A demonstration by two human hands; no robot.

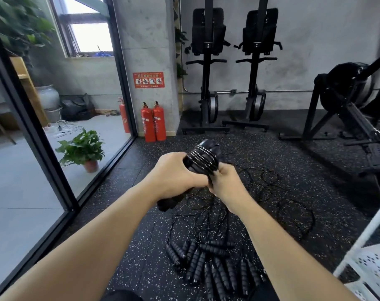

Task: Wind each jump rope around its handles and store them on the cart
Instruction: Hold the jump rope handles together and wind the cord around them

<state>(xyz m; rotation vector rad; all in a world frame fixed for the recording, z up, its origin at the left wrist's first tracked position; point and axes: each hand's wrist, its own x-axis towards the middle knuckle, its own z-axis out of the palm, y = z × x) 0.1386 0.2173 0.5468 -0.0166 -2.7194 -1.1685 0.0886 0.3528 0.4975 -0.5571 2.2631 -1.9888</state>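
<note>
Both hands are raised over the speckled floor. The left hand grips a pair of black handles, fingers wrapped tight. The right hand pinches the rope coiled around them. More jump ropes lie piled nearer, the white cart at near right.

Jump ropes on speckled floor

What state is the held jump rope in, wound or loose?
Wound: cord coils wrap the paired handles, held by left hand and right hand.
</note>
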